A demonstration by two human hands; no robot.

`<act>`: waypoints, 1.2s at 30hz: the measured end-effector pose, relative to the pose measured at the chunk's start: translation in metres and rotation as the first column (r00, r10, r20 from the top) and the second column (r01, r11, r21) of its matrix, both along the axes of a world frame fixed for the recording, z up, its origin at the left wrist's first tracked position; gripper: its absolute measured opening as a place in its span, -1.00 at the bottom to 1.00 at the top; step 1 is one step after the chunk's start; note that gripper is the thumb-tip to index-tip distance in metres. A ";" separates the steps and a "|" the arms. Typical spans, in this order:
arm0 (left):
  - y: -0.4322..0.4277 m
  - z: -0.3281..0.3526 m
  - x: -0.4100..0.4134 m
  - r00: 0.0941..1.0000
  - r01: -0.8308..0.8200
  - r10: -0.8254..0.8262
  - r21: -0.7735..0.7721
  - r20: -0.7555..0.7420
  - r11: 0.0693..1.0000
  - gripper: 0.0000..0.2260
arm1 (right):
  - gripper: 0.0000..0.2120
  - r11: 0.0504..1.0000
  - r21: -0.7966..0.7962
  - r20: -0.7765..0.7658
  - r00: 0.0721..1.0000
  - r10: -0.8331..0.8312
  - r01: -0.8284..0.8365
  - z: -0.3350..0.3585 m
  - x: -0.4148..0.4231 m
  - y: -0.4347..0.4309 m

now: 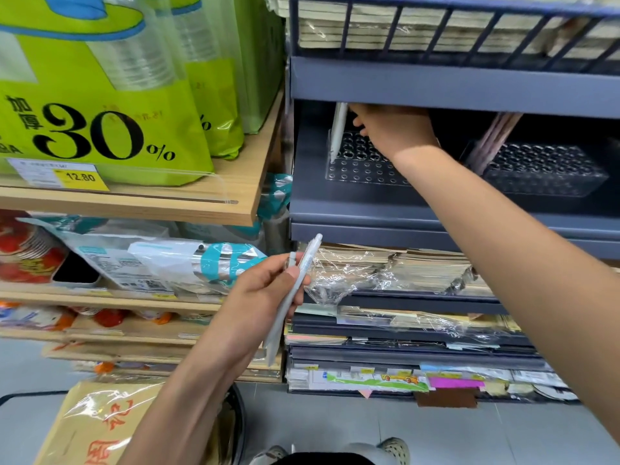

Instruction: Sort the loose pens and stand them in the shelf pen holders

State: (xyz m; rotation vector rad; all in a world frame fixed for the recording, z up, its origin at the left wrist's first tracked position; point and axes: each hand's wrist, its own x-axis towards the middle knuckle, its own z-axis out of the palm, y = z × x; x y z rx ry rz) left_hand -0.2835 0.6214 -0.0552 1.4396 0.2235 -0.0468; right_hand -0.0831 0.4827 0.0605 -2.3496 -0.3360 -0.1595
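Two white pens (295, 293) are pinched in the left hand (265, 290), thumb curled over them, well below the clear pen holder (362, 166) on the grey shelf (352, 209). One more white pen (338, 129) stands tilted at that holder's left end, with the right hand (392, 129) just beside its top; the fingertips are hidden, so its grip cannot be told. Right of the holder, pinkish pens (493, 142) lean in a second holder (550, 172)
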 end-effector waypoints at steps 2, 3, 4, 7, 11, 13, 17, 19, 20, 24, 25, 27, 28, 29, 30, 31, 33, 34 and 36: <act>-0.003 0.001 0.001 1.000 -0.011 0.011 -0.031 0.020 0.999 -0.78 | -0.66 0.999 0.032 0.000 1.000 0.009 -0.009 0.000 0.002 0.000; -0.004 0.001 0.001 0.999 -0.025 0.027 -0.054 0.033 0.998 -0.78 | -0.67 0.999 0.045 -0.003 1.000 0.010 -0.010 0.000 0.002 0.000; -0.005 0.002 0.002 0.998 -0.044 0.048 -0.076 0.046 0.996 -0.79 | -0.67 0.999 0.047 -0.010 1.000 0.008 -0.008 0.001 0.002 0.000; -0.006 0.004 0.004 0.990 -0.101 0.114 -0.152 0.078 0.983 -0.77 | -0.66 0.999 0.055 -0.029 1.000 -0.001 0.003 -0.001 0.005 -0.001; -0.008 0.009 0.010 0.974 -0.154 0.186 -0.229 0.125 0.961 -0.70 | -0.79 0.981 0.192 0.024 0.999 -0.027 0.021 -0.006 -0.008 -0.005; -0.010 0.011 0.012 0.965 -0.172 0.215 -0.255 0.150 0.951 -0.73 | -0.76 0.945 0.321 -0.015 0.997 0.070 -0.062 -0.013 -0.031 -0.012; -0.017 0.012 0.019 0.958 -0.193 0.235 -0.231 0.167 0.954 -0.74 | -0.74 0.911 0.283 -0.214 0.907 0.364 -0.299 -0.030 -0.074 -0.027; -0.022 0.012 0.022 0.959 -0.189 0.223 -0.194 0.173 0.963 -0.73 | -0.79 0.887 0.336 -0.251 0.877 0.410 -0.318 -0.037 -0.078 -0.030; -0.025 0.012 0.024 0.960 -0.187 0.219 -0.181 0.175 0.965 -0.74 | -0.81 0.873 0.380 -0.268 0.867 0.420 -0.306 -0.039 -0.077 -0.032; -0.034 0.009 0.026 0.968 -0.163 0.190 -0.165 0.166 0.973 -0.78 | -0.91 0.787 0.574 -0.271 0.855 0.443 -0.227 -0.038 -0.071 -0.044; -0.035 0.009 0.026 0.971 -0.155 0.180 -0.162 0.160 0.975 -0.77 | -0.90 0.765 0.611 -0.254 0.865 0.432 -0.203 -0.037 -0.069 -0.048; -0.038 0.008 0.026 0.976 -0.133 0.155 -0.143 0.156 0.981 -0.78 | -0.89 0.731 0.662 -0.218 0.892 0.397 -0.163 -0.035 -0.065 -0.054; -0.040 0.007 0.026 0.978 -0.118 0.139 -0.133 0.157 0.984 -0.80 | -0.88 0.715 0.683 -0.206 0.901 0.383 -0.147 -0.035 -0.064 -0.056; -0.042 0.007 0.027 0.980 -0.107 0.127 -0.129 0.156 0.986 -0.81 | -0.88 0.702 0.699 -0.200 0.905 0.376 -0.137 -0.035 -0.064 -0.057; -0.044 0.007 0.028 0.980 -0.105 0.125 -0.131 0.157 0.986 -0.82 | -0.87 0.693 0.709 -0.201 0.903 0.379 -0.133 -0.037 -0.065 -0.057; -0.045 0.006 0.029 0.978 -0.113 0.135 -0.138 0.159 0.984 -0.83 | -0.87 0.688 0.713 -0.206 0.898 0.389 -0.135 -0.039 -0.067 -0.056; -0.046 0.006 0.032 0.972 -0.149 0.174 -0.157 0.158 0.976 -0.84 | -0.89 0.710 0.690 -0.224 0.890 0.398 -0.143 -0.045 -0.071 -0.052; -0.046 0.006 0.033 0.969 -0.165 0.191 -0.161 0.155 0.973 -0.83 | -0.90 0.734 0.662 -0.232 0.890 0.393 -0.151 -0.047 -0.074 -0.049; -0.045 0.007 0.035 0.967 -0.181 0.204 -0.156 0.152 0.971 -0.80 | -0.90 0.761 0.628 -0.237 0.890 0.389 -0.166 -0.052 -0.075 -0.046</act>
